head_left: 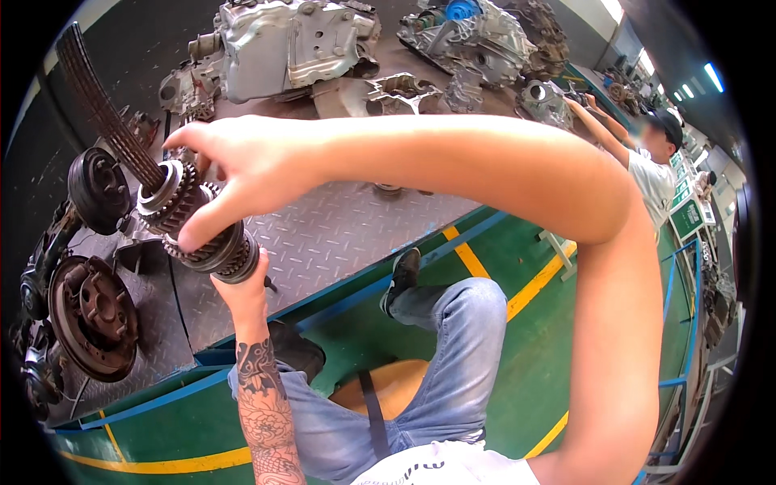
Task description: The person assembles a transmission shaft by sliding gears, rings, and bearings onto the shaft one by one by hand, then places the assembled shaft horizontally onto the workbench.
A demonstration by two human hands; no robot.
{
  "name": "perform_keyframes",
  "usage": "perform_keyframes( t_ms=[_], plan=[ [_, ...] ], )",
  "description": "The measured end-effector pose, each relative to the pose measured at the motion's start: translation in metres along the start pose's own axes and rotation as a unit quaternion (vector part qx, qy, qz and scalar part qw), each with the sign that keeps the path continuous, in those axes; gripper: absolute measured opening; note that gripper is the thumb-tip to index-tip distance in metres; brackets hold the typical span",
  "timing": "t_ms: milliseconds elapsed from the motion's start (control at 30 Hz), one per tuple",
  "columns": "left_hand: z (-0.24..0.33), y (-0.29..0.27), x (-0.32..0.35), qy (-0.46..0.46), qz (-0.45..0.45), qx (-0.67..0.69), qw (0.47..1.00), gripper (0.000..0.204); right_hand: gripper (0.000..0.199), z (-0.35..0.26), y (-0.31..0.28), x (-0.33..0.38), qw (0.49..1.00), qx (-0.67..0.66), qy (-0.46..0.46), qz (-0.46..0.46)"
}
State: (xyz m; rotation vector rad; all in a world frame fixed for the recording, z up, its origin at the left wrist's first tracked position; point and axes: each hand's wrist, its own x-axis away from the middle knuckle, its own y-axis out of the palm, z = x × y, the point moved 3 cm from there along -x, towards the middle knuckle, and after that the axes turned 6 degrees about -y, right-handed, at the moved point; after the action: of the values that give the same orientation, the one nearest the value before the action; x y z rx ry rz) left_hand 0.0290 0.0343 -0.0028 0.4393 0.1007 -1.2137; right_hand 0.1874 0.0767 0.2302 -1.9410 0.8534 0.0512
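Observation:
A gear shaft [171, 212] is held up at a slant over the left part of the bench. Its long splined end points to the upper left, and several toothed gears and rings sit toward the lower end. My left hand [242, 289], on a tattooed forearm, grips that lower end from below; its fingers are partly hidden behind the gears. Reaching across from the right, my right hand [257, 162] curves around the gears, thumb pressed on the near side and index finger extended past the far side.
On the metal bench [323, 242], a large silver gearbox housing [283, 48] stands at the back, with another transmission [477, 44] right of it. Rusty brake drum [93, 319] and black drum [99, 190] lie at left. A co-worker [655, 162] handles a part at far right.

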Motion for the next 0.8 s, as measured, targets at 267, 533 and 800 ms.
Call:
perform_keyframes(
  t_ms=[267, 533, 800],
  plan=[
    [-0.004, 0.006, -0.005, -0.012, -0.028, -0.032, 0.999, 0.044, 0.021, 0.065, -0.050, 0.135, 0.973, 0.079, 0.030, 0.217],
    [0.004, -0.004, 0.004, -0.070, 0.021, -0.122, 0.990, 0.082, 0.016, 0.199, -0.025, 0.272, 0.934, 0.264, 0.177, 0.163],
    [0.015, 0.012, 0.000, 0.005, -0.053, -0.035, 0.998, 0.044, 0.064, 0.253, -0.006, 0.341, 0.802, 0.430, 0.380, 0.167]
  ],
)
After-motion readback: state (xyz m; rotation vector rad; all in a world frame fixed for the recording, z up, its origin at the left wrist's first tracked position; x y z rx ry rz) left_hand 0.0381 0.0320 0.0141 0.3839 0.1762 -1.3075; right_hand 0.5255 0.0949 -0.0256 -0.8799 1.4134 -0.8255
